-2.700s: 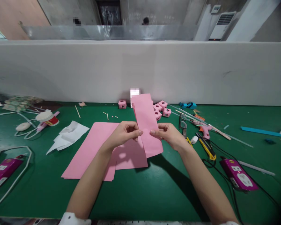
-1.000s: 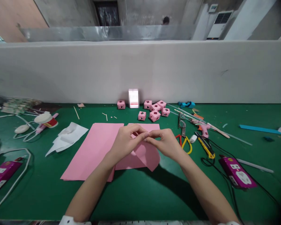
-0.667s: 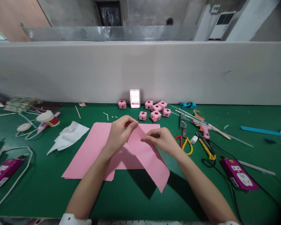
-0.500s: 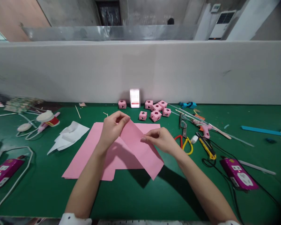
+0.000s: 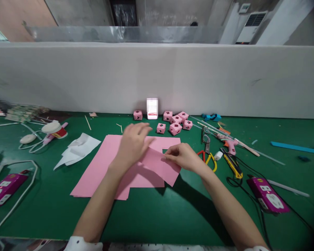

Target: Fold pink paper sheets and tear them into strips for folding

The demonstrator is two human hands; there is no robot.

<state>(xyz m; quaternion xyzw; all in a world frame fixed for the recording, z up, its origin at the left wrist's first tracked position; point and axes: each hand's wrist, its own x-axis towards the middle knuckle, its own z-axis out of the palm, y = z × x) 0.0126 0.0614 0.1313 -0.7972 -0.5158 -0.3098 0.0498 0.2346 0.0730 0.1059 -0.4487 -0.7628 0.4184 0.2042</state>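
Between thumb and fingers, my right hand [image 5: 183, 156] pinches the edge of a pink paper piece [image 5: 162, 170], which is tilted above the table. Slightly blurred, my left hand [image 5: 134, 144] is at the piece's far left end. Its fingers stretch out and its thumb stands apart, with nothing gripped between them; whether the palm touches the paper is hidden. Larger pink paper sheets [image 5: 96, 170] lie flat beneath both hands. Beyond them stand several pink folded paper cubes [image 5: 175, 129] with dark diamond-shaped openings.
A lit phone [image 5: 152, 108] leans on the white partition. To the right lie scissors [image 5: 207, 155], a yellow cutter [image 5: 232, 164], a pink glue gun [image 5: 230, 144] and a purple power strip [image 5: 268, 195]. Crumpled white paper [image 5: 80, 150] and a paper cup [image 5: 54, 129] are at left.
My left hand has let go of the paper's upper corner and its fingers have spread. The paper piece has tipped lower and flatter, while my right hand keeps its pinch.
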